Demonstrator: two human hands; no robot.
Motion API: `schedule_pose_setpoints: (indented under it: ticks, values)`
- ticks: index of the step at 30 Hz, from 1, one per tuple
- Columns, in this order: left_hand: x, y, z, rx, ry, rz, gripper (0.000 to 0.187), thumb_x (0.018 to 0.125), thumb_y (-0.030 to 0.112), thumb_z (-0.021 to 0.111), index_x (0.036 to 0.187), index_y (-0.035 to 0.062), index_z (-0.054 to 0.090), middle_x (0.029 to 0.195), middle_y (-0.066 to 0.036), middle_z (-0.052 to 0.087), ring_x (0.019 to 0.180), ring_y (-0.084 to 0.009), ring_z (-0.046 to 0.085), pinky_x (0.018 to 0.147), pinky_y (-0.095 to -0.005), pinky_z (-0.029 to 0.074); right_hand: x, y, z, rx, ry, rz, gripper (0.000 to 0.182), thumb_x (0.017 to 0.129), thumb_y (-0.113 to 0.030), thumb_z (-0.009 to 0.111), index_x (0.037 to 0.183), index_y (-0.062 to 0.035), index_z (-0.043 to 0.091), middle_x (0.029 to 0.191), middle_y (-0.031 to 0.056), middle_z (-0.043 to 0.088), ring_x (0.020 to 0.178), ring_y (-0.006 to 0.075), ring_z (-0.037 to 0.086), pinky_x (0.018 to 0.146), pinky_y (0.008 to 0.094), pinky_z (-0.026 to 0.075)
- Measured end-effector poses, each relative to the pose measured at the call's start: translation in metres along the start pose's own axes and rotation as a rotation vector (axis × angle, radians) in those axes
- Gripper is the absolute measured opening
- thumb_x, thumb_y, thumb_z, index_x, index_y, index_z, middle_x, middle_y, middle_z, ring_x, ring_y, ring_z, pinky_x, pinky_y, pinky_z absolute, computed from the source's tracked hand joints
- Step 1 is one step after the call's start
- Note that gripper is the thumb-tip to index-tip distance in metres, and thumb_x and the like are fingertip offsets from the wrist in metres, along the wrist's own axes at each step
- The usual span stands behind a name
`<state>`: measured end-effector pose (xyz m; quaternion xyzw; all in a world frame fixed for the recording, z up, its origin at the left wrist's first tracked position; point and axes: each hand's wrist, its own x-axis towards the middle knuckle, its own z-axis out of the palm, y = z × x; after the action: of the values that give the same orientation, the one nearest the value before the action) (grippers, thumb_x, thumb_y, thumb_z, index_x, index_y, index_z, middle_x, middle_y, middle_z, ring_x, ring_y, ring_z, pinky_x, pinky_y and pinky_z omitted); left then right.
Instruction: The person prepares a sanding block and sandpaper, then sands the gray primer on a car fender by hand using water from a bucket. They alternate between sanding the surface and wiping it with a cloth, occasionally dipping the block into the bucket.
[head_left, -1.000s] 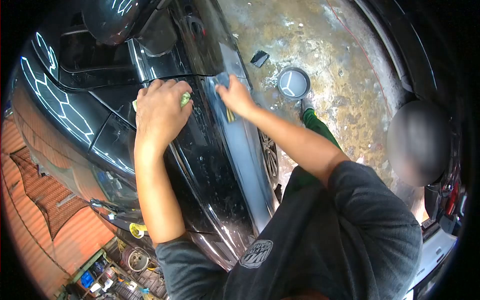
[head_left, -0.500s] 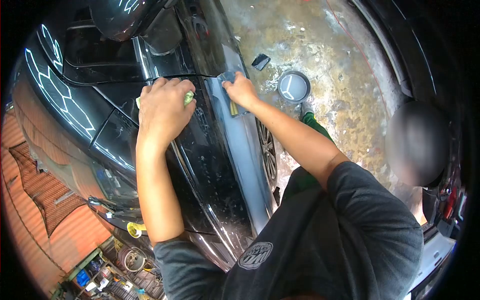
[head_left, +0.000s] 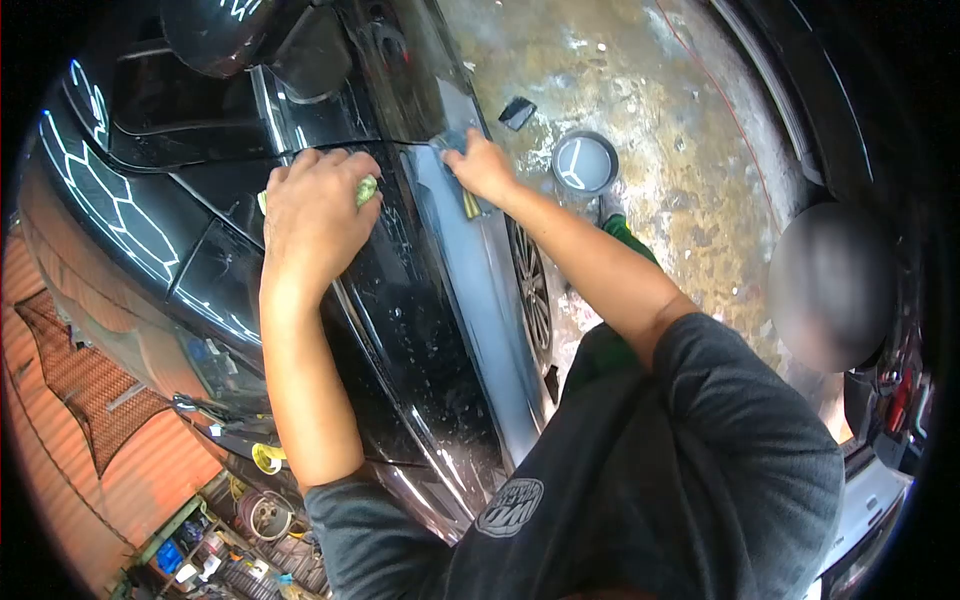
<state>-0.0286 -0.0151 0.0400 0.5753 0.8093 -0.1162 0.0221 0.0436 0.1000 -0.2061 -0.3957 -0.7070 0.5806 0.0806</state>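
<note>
My left hand (head_left: 315, 215) rests on the dark glossy car door (head_left: 385, 260), fingers curled over a pale green sponge (head_left: 367, 190) that pokes out on both sides of it. Farther right, my right hand (head_left: 485, 168) pinches a grey sheet of sandpaper (head_left: 452, 142) with a yellowish strip (head_left: 471, 205) showing below the fingers. It presses against the dull grey patch (head_left: 470, 290) along the car's lower side, close to the panel seam. Water drops and whitish specks dot the dark paint between my hands.
A round basin of greyish liquid (head_left: 585, 163) stands on the stained concrete floor, near a black scrap (head_left: 517, 113). The car's wheel (head_left: 532, 290) lies below my right forearm. A person (head_left: 835, 290) is at the right. Cluttered shelving (head_left: 225, 545) fills the lower left.
The whole view has shifted slightly, so the car and basin sit a little higher and more to the left. Both hands keep nearly the same places on the car, still holding their things.
</note>
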Motion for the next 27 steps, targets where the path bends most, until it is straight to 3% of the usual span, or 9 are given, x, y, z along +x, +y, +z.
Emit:
schedule_pose_setpoints:
  ticks: [4,8,12,16,19,20,23,26,27]
  values:
    - [0.002,-0.001,0.002,-0.002,-0.006,0.003,0.021,0.082,0.018,0.076,0.103,0.0127,0.073,0.107,-0.005,0.073,0.107,-0.028,0.065,0.091,-0.0457,0.047,-0.004,-0.007,0.02,0.116,-0.021,-0.086,0.054,0.09,-0.035,0.068,0.124,0.0058,0.058,0.111,0.0332,0.069,0.109,0.0482,0.067,0.094,0.0525,0.053]
    - [0.002,0.0,0.001,0.002,-0.008,-0.009,0.023,0.082,0.018,0.077,0.103,0.0124,0.073,0.107,-0.005,0.073,0.107,-0.0282,0.065,0.092,-0.0454,0.048,-0.005,-0.001,0.011,0.147,0.027,-0.045,0.053,0.091,-0.034,0.068,0.123,0.0067,0.056,0.11,0.0346,0.069,0.107,0.049,0.067,0.093,0.0535,0.052]
    - [0.001,0.001,0.0,-0.021,0.005,-0.003,0.02,0.084,0.019,0.075,0.103,0.0118,0.073,0.102,-0.007,0.072,0.107,-0.0298,0.063,0.094,-0.0461,0.046,-0.054,-0.023,0.009,0.239,-0.047,0.043,0.051,0.092,-0.034,0.068,0.118,0.007,0.055,0.105,0.0342,0.069,0.104,0.0487,0.068,0.089,0.0528,0.052]
    - [0.002,0.002,-0.001,-0.015,-0.021,-0.017,0.021,0.084,0.019,0.075,0.103,0.0118,0.073,0.102,-0.007,0.072,0.107,-0.0298,0.063,0.093,-0.0458,0.046,-0.018,0.004,0.018,0.149,0.019,-0.005,0.051,0.092,-0.036,0.069,0.116,0.007,0.054,0.101,0.0338,0.069,0.102,0.0496,0.067,0.086,0.0537,0.052]
    - [0.001,0.002,-0.001,-0.012,-0.004,-0.009,0.021,0.084,0.019,0.075,0.103,0.0118,0.073,0.101,-0.006,0.072,0.106,-0.0297,0.063,0.092,-0.0455,0.046,-0.032,-0.003,0.027,0.224,0.038,0.021,0.049,0.089,-0.034,0.073,0.113,0.006,0.058,0.098,0.0295,0.071,0.098,0.0416,0.071,0.085,0.0464,0.053]
    - [0.001,0.001,0.0,-0.009,0.0,0.0,0.02,0.084,0.019,0.075,0.103,0.0119,0.073,0.101,-0.006,0.072,0.106,-0.0296,0.063,0.092,-0.0455,0.046,-0.051,-0.004,0.027,0.217,0.027,-0.022,0.049,0.092,-0.036,0.069,0.113,0.0061,0.054,0.097,0.0326,0.069,0.1,0.0502,0.067,0.085,0.0547,0.052]
    - [0.001,0.0,0.002,-0.011,-0.005,-0.009,0.02,0.084,0.019,0.075,0.102,0.012,0.073,0.101,-0.006,0.072,0.106,-0.0294,0.064,0.091,-0.0457,0.046,-0.052,-0.013,0.007,0.227,-0.104,0.063,0.048,0.092,-0.035,0.07,0.111,0.0056,0.055,0.102,0.0331,0.068,0.102,0.0504,0.066,0.086,0.0547,0.051]
    - [-0.001,0.003,0.002,-0.005,-0.006,-0.011,0.02,0.084,0.019,0.075,0.102,0.0121,0.073,0.102,-0.006,0.072,0.106,-0.0293,0.064,0.091,-0.0459,0.046,0.002,0.014,0.026,0.11,0.085,-0.075,0.047,0.092,-0.034,0.069,0.114,0.0051,0.055,0.103,0.033,0.069,0.103,0.0499,0.066,0.087,0.0535,0.051]
    - [0.0,0.003,0.002,0.0,0.004,-0.01,0.019,0.084,0.019,0.075,0.102,0.0121,0.073,0.102,-0.006,0.072,0.106,-0.0292,0.064,0.091,-0.0459,0.046,-0.005,0.009,0.022,0.136,0.062,-0.065,0.048,0.092,-0.034,0.069,0.114,0.0052,0.055,0.102,0.033,0.069,0.103,0.0497,0.066,0.087,0.0532,0.052]
